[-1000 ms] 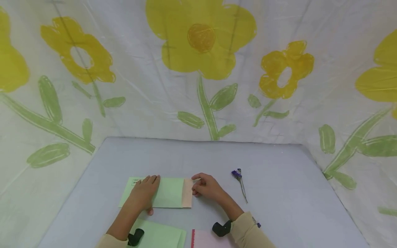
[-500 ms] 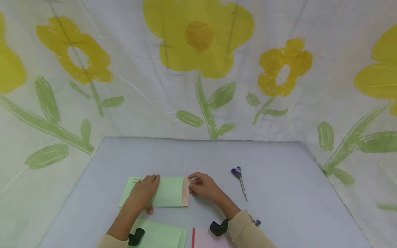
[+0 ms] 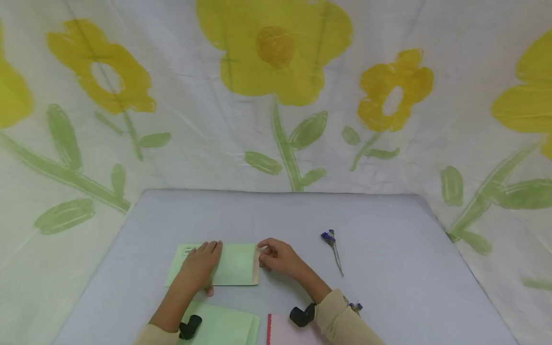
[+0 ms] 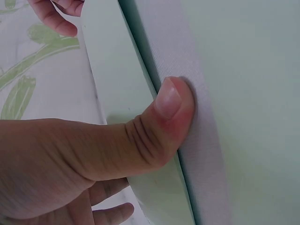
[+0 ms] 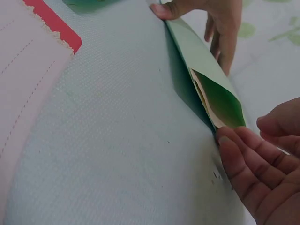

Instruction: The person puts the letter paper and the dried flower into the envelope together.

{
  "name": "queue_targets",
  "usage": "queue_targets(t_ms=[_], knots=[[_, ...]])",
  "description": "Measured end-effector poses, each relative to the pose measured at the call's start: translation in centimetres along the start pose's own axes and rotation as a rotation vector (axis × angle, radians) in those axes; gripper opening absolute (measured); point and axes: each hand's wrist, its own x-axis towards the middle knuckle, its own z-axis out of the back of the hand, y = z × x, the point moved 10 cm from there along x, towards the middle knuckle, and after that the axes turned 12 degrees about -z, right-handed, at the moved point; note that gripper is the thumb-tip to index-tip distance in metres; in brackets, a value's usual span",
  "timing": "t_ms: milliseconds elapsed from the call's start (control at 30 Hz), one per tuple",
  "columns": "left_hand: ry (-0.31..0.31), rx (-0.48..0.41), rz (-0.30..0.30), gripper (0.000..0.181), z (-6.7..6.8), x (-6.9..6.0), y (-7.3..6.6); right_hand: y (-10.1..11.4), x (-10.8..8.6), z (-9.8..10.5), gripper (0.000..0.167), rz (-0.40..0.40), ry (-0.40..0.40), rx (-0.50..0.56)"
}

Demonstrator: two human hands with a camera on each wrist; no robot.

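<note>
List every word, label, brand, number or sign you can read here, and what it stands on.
Readable text: none.
Small boxed print on the green envelope under the left hand: too small to read.
Pink paper: dashed lines, no words visible.

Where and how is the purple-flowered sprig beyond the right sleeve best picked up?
Probably by the middle of its bare stems, pinched from above, coming from the near side: they point toward the person, the blossoms away.

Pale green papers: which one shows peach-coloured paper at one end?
The rectangular green paper envelope under the left hand; the other green paper, lower in the head view, shows no peach.
</note>
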Motion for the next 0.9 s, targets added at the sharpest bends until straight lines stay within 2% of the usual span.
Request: queue_targets(t_ms=[267,433,700,900], knots=[[0.003,-0.005,-0.002,0.117,0.0,0.1,-0.1,0.4,0.1,-0.2,0.027,0.068,-0.067,-0.12],[-0.009,0.012,-0.006,0.118,0.2,0.0,-0.1,0.9,0.3,-0.7,0.029,0.096,-0.06,-0.092],[0.01,0.001,0.004,0.117,0.1,0.0,0.0,0.5,1.0,-1.4,0.03,0.053,-0.024,-0.025],[0.014,-0.002,0.016,0.117,0.0,0.0,0.2,0.9,1.1,-1.7,0.031,0.057,-0.021,-0.039]])
